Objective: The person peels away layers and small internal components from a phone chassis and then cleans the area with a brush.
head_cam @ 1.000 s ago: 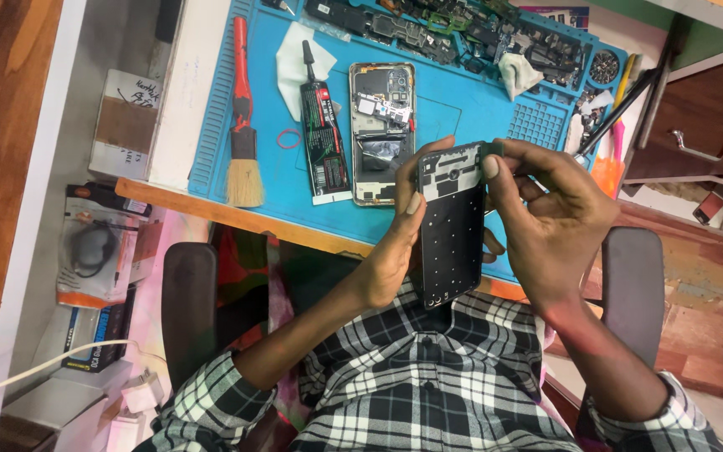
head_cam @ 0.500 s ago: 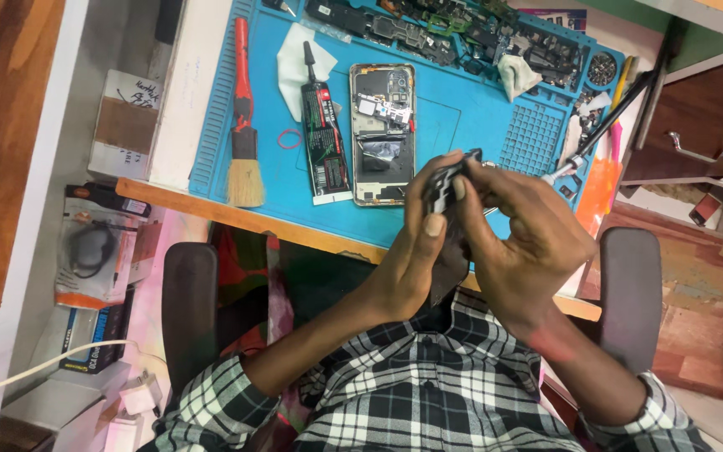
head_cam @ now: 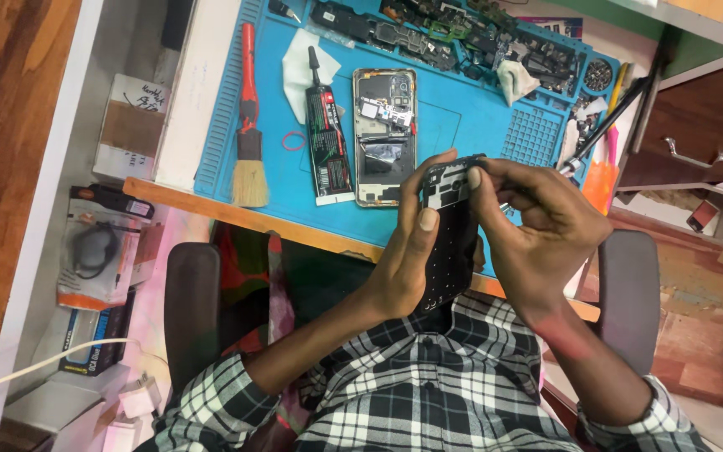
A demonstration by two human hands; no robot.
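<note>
Dark phone panel (head_cam: pixel 448 238) held upright above the near edge of the worktop (head_cam: pixel 211 109), clear of the blue mat (head_cam: pixel 453 125); left hand (head_cam: pixel 407 268) cradles its side, thumb flat on the face; right hand (head_cam: pixel 537 234) pinches the top corner, fingers (head_cam: pixel 474 177) pressed there. Judgement: support the long edge, work the corner slowly, avoid flexing; keep it over the mat in case small parts drop. Opened phone (head_cam: pixel 385 138), glue tube (head_cam: pixel 326 142), brush (head_cam: pixel 249 142) lie beyond.
</note>
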